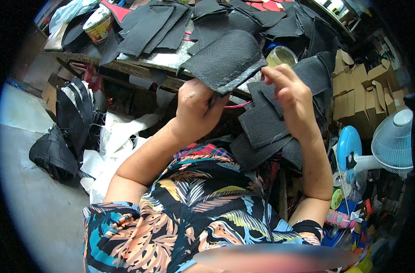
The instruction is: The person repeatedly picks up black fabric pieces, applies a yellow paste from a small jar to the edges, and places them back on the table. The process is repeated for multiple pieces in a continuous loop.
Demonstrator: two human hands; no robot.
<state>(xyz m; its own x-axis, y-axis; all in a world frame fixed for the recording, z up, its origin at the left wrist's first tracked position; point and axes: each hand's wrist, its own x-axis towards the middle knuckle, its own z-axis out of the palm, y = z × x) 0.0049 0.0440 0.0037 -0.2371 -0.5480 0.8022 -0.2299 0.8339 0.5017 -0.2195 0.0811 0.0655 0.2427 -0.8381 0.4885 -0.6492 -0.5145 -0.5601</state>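
My left hand (196, 107) is closed round the lower edge of a curved black leather-like piece (225, 61) with a seam along its right edge. The piece is raised above the near edge of the workbench, tilted, its textured face up. My right hand (291, 98) is lifted just right of it, fingers bent and apart, with nothing seen in them. Its fingertips come close to the piece's right corner; whether they touch I cannot tell. More flat black pieces (262, 127) lie stacked below and between my arms, and others (148, 29) overlap across the bench.
Behind the raised piece stands a round clear container (281, 55) with yellowish content. A printed tub (98, 25) is at the bench's left. Cardboard boxes (366, 86) and a blue-and-white fan (392, 141) stand right. Black bundles (57, 150) and white cloth (118, 141) lie left.
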